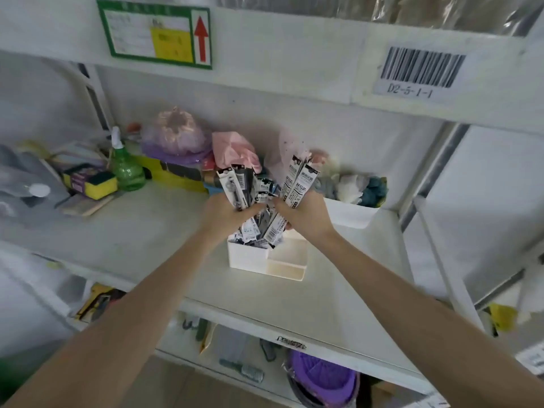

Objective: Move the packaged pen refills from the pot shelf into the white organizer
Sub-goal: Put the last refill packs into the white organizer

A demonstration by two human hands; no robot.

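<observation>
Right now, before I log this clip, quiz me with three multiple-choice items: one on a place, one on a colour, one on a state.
1. Where does the white organizer stand?
A. on the shelf board, below both hands
B. on the floor
C. on the top shelf by the barcode

2. What colour is the spray bottle?
A. red
B. green
C. black

3. What is the left hand doing?
A. hanging idle
B. resting flat on the shelf
C. gripping packaged pen refills

Answers: 1 A, it sits on the shelf under the hands; 2 B, its body is green; 3 C, fingers curl round the packs, as do those of the right hand.
</observation>
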